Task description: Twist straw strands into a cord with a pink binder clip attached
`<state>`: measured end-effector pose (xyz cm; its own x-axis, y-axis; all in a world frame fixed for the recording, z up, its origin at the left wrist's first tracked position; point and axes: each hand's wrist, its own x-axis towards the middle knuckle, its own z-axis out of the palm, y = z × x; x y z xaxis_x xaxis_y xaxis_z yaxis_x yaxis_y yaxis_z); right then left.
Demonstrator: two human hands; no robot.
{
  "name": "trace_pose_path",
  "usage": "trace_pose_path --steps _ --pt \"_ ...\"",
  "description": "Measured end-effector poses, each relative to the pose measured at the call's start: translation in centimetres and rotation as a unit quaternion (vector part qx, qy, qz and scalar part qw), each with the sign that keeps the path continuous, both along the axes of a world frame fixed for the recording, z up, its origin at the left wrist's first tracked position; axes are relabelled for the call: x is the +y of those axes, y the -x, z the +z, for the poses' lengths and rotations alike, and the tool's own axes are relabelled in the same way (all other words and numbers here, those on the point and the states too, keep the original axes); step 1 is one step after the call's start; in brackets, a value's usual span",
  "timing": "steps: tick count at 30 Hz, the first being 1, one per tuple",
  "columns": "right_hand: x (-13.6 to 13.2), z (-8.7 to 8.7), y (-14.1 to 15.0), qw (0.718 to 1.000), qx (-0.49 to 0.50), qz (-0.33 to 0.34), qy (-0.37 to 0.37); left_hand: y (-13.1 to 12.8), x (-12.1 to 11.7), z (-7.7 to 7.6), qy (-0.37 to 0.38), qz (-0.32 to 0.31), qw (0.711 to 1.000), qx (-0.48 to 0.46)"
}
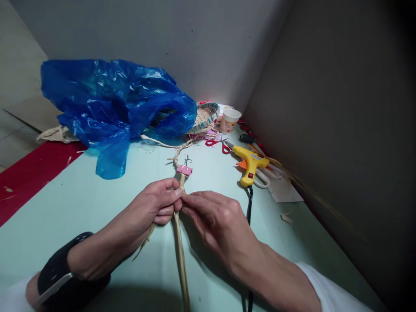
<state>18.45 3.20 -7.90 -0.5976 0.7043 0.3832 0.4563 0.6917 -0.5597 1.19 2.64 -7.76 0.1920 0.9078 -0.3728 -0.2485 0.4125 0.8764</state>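
Observation:
A braid of pale straw-like strands (179, 155) runs from the back of the table toward me. A pink binder clip (185, 169) grips it just beyond my fingers. My left hand (164, 201) pinches the braid's near end between thumb and fingers, with a loose strand hanging below the palm. Close against it, my right hand (217, 216) has its fingertips pressed together at the same spot; the bit of strand between them is mostly hidden. One long loose strand (180, 260) drops between both hands toward the table's front edge.
Blue plastic bag (120, 104) heaped at back left, beside a woven basket (208, 115) and a paper cup (230, 120). To the right lie red-handled scissors (219, 144) and a yellow glue gun (250, 164), its black cord (249, 208) running forward past my right hand. Walls bound the table behind and right.

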Motion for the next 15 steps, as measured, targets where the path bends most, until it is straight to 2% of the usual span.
trace_pose_path --steps 4,8,11,15 --pt "0.6 0.8 0.2 0.983 0.049 -0.046 0.17 0.0 0.0 0.0 -0.004 -0.01 1.0 0.002" --pt "1.3 1.3 0.2 0.961 0.044 -0.061 0.267 -0.1 0.0 0.0 -0.004 -0.017 1.0 0.022" --pt "1.6 1.3 0.0 0.96 0.032 -0.05 0.273 -0.2 0.1 0.2 -0.018 -0.024 0.998 0.062" --pt "1.6 1.4 0.1 0.971 0.007 -0.053 0.231 -0.5 0.2 0.2 -0.033 -0.028 0.992 0.121"
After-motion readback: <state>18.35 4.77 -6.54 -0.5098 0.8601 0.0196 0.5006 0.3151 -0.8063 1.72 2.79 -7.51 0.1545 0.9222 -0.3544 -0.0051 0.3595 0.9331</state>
